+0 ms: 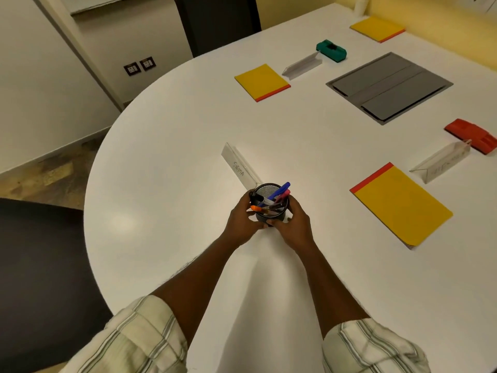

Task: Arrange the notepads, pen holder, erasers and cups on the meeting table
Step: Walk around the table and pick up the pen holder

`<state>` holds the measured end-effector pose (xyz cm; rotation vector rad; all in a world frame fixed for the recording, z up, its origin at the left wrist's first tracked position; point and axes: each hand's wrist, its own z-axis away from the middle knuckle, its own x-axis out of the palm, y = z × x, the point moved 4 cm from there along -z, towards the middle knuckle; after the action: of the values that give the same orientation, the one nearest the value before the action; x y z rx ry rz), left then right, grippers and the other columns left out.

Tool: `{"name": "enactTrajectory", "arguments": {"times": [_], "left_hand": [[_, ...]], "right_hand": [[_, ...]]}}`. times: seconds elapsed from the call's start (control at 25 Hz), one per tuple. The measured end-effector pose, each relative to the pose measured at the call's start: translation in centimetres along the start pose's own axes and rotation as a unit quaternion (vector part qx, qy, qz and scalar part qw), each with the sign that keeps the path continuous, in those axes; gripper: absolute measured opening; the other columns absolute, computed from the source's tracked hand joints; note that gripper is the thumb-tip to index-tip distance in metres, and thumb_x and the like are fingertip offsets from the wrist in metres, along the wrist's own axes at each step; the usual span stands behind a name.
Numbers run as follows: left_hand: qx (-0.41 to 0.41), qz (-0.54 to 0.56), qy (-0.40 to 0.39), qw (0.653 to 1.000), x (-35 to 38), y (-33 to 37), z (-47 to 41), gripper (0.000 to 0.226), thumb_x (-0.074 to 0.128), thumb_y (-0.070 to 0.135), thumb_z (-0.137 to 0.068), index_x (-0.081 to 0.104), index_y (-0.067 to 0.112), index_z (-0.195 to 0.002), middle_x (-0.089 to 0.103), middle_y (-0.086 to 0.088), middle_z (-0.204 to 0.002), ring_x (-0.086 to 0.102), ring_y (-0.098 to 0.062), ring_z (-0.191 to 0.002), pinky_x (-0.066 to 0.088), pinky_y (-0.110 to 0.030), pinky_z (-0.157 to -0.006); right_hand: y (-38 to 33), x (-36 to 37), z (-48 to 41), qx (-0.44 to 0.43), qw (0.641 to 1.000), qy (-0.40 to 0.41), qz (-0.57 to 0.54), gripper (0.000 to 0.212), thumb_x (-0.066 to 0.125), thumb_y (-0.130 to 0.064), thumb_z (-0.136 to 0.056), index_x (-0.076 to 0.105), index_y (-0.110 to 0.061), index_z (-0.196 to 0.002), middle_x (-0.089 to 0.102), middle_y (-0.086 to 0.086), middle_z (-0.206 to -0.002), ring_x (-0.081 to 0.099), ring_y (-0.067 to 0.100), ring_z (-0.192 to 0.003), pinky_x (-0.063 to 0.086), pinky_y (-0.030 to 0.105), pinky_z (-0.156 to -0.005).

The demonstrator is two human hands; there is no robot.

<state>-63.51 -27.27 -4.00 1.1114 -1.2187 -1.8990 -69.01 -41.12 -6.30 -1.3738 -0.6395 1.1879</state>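
Pen holder [271, 211], a black mesh cup, sits between both my hands on the white bench [166, 146], near its rounded end. My left grip [243, 220] wraps its left side and my right grip [291, 222] wraps its right, fingers curled close around the wall, both holding it. Inside stand several markers [274, 199]; I can make out blue, pink, orange and black ones, but not an exact count.

Just behind the holder, touching or nearly so, lies a clear name tent [240, 168] with "SIGMA" handwritten on it. Two more name tents are on the bench: one at the right [441, 164] with writing too faint to read, and one farther off [302, 64] beside a green eraser [331, 50]. A red eraser [473, 135] lies at the right edge, next to the right tent.

Three yellow notepads with red binding are laid out: one near my right [400, 205], one across the bench [262, 82], one at the far end [377, 28]. A grey panel [390, 87] is set into the bench between them. A white cup [361, 5] stands at the far end.
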Motion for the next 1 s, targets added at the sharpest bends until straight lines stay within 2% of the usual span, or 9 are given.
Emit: {"name": "enactTrajectory", "arguments": {"times": [0.12, 0.2, 0.24, 0.36, 0.48, 0.6, 0.76, 0.88, 1.0], "left_hand": [[0.010, 0.016, 0.028, 0.999, -1.7, 1.2, 3.2, 0.073, 0.081, -0.001, -0.066, 0.048, 0.016, -0.130, 0.061, 0.003, -0.116, 0.061, -0.014, -0.099, 0.057, -0.024, -0.080], [0.026, 0.010, 0.032, 0.999, -2.8, 1.7, 5.1, 0.069, 0.082, 0.004, -0.066, 0.052, 0.021, -0.126, 0.062, 0.004, -0.116, 0.063, -0.017, -0.100, 0.058, -0.022, -0.075], [0.038, 0.007, 0.039, 0.998, -3.7, 2.1, 6.6, 0.068, 0.084, 0.007, -0.065, 0.053, 0.026, -0.123, 0.063, 0.007, -0.115, 0.063, -0.015, -0.098, 0.057, -0.021, -0.073], [0.064, -0.008, 0.075, 0.995, -6.8, 3.4, 11.5, 0.071, 0.087, 0.018, -0.058, 0.055, 0.038, -0.118, 0.062, 0.018, -0.110, 0.062, -0.007, -0.092, 0.054, -0.016, -0.073], [0.090, -0.028, 0.117, 0.989, -9.7, 4.1, 16.4, 0.070, 0.087, 0.021, -0.060, 0.056, 0.028, -0.122, 0.060, 0.017, -0.114, 0.060, -0.006, -0.098, 0.051, -0.013, -0.077], [0.111, -0.024, 0.149, 0.982, -12.7, 4.2, 22.2, 0.065, 0.085, 0.019, -0.064, 0.057, 0.020, -0.123, 0.059, 0.009, -0.118, 0.057, -0.011, -0.108, 0.050, -0.020, -0.084], [0.142, -0.005, 0.182, 0.973, -16.3, 4.1, 32.3, 0.061, 0.082, 0.018, -0.069, 0.055, 0.021, -0.124, 0.052, 0.011, -0.121, 0.053, -0.010, -0.115, 0.051, -0.029, -0.091], [0.145, 0.000, 0.172, 0.974, -18.5, 3.9, 40.0, 0.064, 0.079, 0.024, -0.075, 0.047, 0.027, -0.131, 0.042, 0.012, -0.132, 0.048, -0.008, -0.122, 0.045, -0.035, -0.099], [0.136, -0.009, 0.151, 0.979, -21.2, 2.8, 47.8, 0.079, 0.075, 0.019, -0.078, 0.030, 0.033, -0.143, 0.035, 0.011, -0.140, 0.042, -0.009, -0.129, 0.042, -0.037, -0.105]], "right_hand": [[-2.5, -0.2, 3.3, -0.028, 0.999, -0.023, 0.006, 0.072, 0.082, -0.019, -0.073, 0.047, -0.023, -0.135, 0.053, -0.018, -0.118, 0.049, 0.001, -0.112, 0.040, 0.012, -0.089], [-3.8, -0.5, 5.2, -0.041, 0.998, -0.045, 0.012, 0.072, 0.082, -0.021, -0.072, 0.047, -0.024, -0.135, 0.055, -0.017, -0.122, 0.049, 0.002, -0.115, 0.042, 0.024, -0.095], [-4.7, -0.5, 6.4, -0.053, 0.997, -0.054, 0.014, 0.072, 0.083, -0.021, -0.072, 0.047, -0.026, -0.134, 0.056, -0.017, -0.122, 0.050, 0.002, -0.115, 0.042, 0.026, -0.096], [-7.8, 0.0, 10.0, -0.093, 0.992, -0.083, 0.028, 0.071, 0.084, -0.022, -0.070, 0.048, -0.032, -0.131, 0.056, -0.024, -0.117, 0.052, -0.002, -0.112, 0.044, 0.019, -0.091], [-10.7, 1.7, 13.7, -0.117, 0.985, -0.118, 0.039, 0.072, 0.084, -0.020, -0.070, 0.048, -0.033, -0.130, 0.055, -0.023, -0.118, 0.052, -0.002, -0.111, 0.043, 0.015, -0.088], [-14.0, 4.2, 18.1, -0.153, 0.976, -0.146, 0.057, 0.071, 0.084, -0.016, -0.069, 0.050, -0.029, -0.131, 0.057, -0.018, -0.120, 0.052, 0.001, -0.112, 0.045, 0.022, -0.094], [-17.6, 7.9, 26.6, -0.205, 0.961, -0.177, 0.056, 0.066, 0.084, -0.017, -0.070, 0.053, -0.030, -0.127, 0.060, -0.019, -0.117, 0.056, 0.003, -0.112, 0.046, 0.028, -0.097], [-19.5, 10.4, 33.3, -0.227, 0.954, -0.191, 0.047, 0.059, 0.084, -0.020, -0.068, 0.055, -0.039, -0.115, 0.064, -0.023, -0.109, 0.059, -0.005, -0.106, 0.048, 0.026, -0.093], [-21.0, 13.6, 40.2, -0.234, 0.946, -0.220, 0.044, 0.056, 0.084, -0.021, -0.069, 0.058, -0.030, -0.118, 0.067, -0.013, -0.111, 0.061, 0.002, -0.106, 0.049, 0.031, -0.096]]}}
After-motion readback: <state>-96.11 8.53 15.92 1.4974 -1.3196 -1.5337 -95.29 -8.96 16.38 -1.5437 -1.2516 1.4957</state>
